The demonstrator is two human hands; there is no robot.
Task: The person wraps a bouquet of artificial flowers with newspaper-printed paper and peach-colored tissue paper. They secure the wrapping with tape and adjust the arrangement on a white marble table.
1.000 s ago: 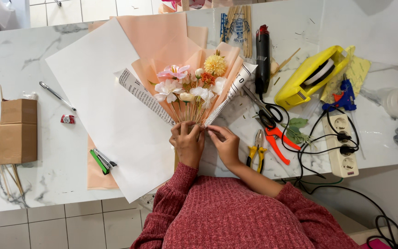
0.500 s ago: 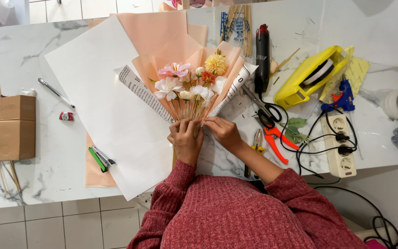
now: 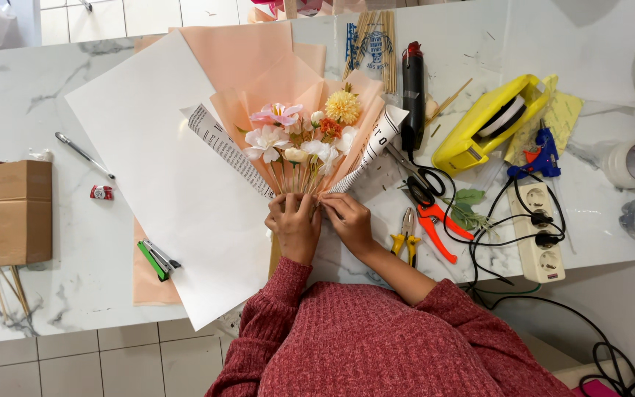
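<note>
A small bouquet (image 3: 304,136) of pink, white, yellow and orange flowers lies on the marble table, wrapped in peach paper (image 3: 273,81) and printed newspaper-style paper (image 3: 222,147). My left hand (image 3: 293,224) clasps the gathered stems and wrap at the bouquet's base. My right hand (image 3: 347,219) pinches the wrap's right edge against the same spot, touching the left hand. A large white sheet (image 3: 156,169) lies under the bouquet.
To the right lie black scissors (image 3: 414,180), orange cutters (image 3: 439,228), yellow pliers (image 3: 406,231), a yellow tape dispenser (image 3: 490,121), a blue glue gun (image 3: 542,154) and a power strip (image 3: 542,231) with cables. On the left are a cardboard box (image 3: 20,213), a green stapler (image 3: 156,259) and a pen (image 3: 82,154).
My hands have stayed at the bouquet's base. The right hand has moved in closer to the left hand on the wrap.
</note>
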